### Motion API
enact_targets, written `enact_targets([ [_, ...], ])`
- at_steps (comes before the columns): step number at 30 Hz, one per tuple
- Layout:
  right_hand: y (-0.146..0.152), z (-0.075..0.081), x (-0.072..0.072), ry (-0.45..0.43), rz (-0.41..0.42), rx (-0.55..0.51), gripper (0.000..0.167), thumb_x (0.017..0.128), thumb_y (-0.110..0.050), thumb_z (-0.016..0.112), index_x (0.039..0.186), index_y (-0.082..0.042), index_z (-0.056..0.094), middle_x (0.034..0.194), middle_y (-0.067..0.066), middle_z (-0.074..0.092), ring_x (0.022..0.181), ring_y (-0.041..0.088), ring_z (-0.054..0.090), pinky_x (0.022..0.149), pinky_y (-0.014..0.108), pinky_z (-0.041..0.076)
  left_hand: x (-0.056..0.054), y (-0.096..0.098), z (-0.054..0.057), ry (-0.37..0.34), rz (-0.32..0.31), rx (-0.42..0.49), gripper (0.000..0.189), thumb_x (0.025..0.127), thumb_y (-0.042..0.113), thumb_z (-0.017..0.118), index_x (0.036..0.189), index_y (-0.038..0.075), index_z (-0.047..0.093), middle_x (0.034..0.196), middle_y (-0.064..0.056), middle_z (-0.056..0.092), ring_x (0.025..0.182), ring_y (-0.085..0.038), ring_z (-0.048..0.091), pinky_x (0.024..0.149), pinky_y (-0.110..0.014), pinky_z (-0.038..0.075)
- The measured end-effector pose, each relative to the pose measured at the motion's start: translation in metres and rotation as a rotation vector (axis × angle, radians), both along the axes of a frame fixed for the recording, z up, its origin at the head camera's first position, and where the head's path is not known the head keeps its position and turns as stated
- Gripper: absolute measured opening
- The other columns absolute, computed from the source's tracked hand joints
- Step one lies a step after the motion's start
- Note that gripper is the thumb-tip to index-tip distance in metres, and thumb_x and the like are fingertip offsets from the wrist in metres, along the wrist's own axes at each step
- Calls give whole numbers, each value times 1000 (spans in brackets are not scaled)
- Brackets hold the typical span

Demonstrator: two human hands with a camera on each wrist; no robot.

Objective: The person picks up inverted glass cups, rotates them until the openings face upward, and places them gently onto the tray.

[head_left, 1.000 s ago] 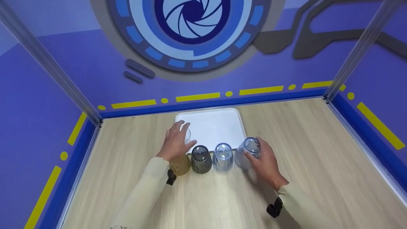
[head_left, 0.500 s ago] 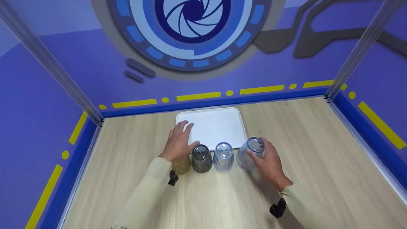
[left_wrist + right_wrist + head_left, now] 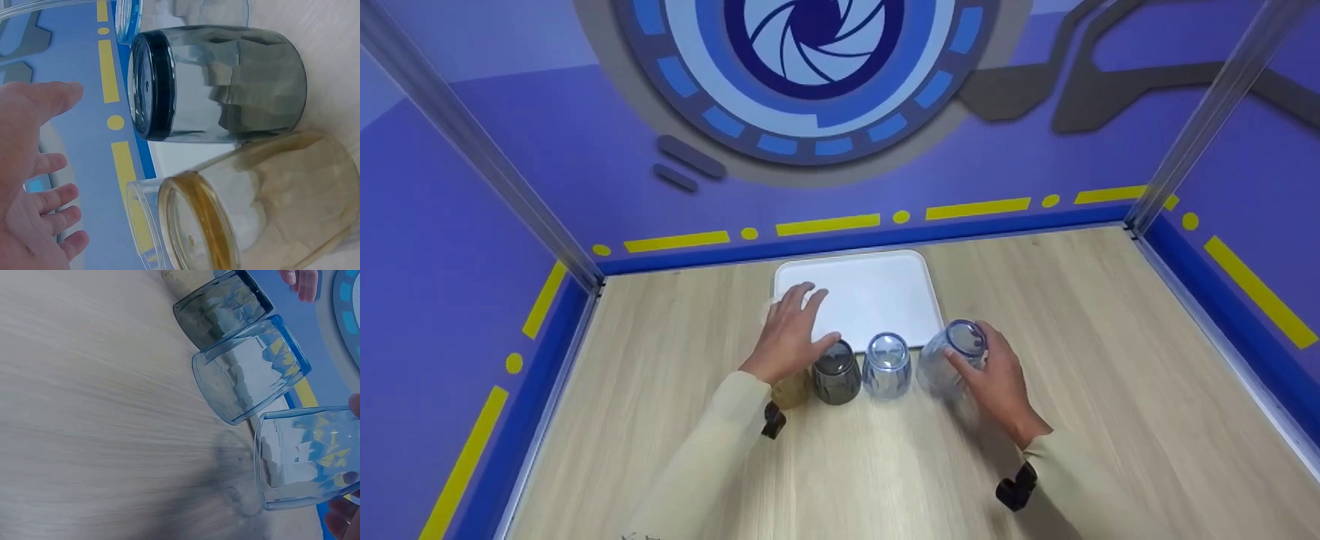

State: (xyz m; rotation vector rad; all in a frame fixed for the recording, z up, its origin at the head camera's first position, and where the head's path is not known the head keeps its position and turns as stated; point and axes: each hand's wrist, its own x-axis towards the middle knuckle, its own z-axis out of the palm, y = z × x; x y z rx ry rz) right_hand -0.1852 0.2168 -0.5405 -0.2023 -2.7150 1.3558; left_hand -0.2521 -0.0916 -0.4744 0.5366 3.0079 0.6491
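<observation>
My right hand [image 3: 1001,382] grips a clear bluish drinking glass [image 3: 941,371], upside down and tilted; its rim [image 3: 260,467] looks raised off the table in the right wrist view. To its left, an upturned pale blue glass [image 3: 886,375] and an upturned dark grey glass [image 3: 835,379] stand side by side. An amber glass [image 3: 292,208] follows at the row's left end, mostly under my left hand [image 3: 791,337]. That hand hovers with fingers spread, apart from the glasses in the left wrist view. Behind the amber glass shows a colourless glass [image 3: 140,211], largely hidden.
A white tray [image 3: 870,292] lies behind the row, near the back wall [image 3: 945,172]. Blue-purple panels enclose the wooden table [image 3: 847,472] at the left, back and right.
My left hand has shifted slightly right, its thumb now overlapping the dark grey glass in the head view. My right hand has moved a little right with the clear bluish glass.
</observation>
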Motion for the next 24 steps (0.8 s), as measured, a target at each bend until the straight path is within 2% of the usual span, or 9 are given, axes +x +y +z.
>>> enact_targets([
  [12, 3, 2, 1, 33, -12, 6, 79, 89, -46, 65, 147, -4, 32, 146, 19, 43, 136, 34, 41, 114, 52, 33, 2, 4, 1, 8, -23, -14, 71, 90, 46, 62, 150, 20, 34, 157, -5, 28, 146, -22, 24, 120, -48, 22],
  [17, 3, 4, 2, 26, -20, 0, 82, 87, -52, 64, 147, -6, 33, 146, 17, 43, 135, 33, 43, 112, 52, 35, 4, 7, 2, 12, -36, -19, 71, 91, 46, 62, 150, 20, 33, 157, -5, 28, 146, -22, 24, 120, -47, 22],
  [24, 4, 8, 1, 39, -39, -13, 79, 87, -49, 65, 146, -7, 35, 141, 17, 47, 123, 31, 50, 103, 50, 44, 7, 13, 6, -21, -31, -24, 74, 90, 48, 62, 151, 22, 30, 158, -2, 26, 146, -21, 23, 120, -46, 24],
])
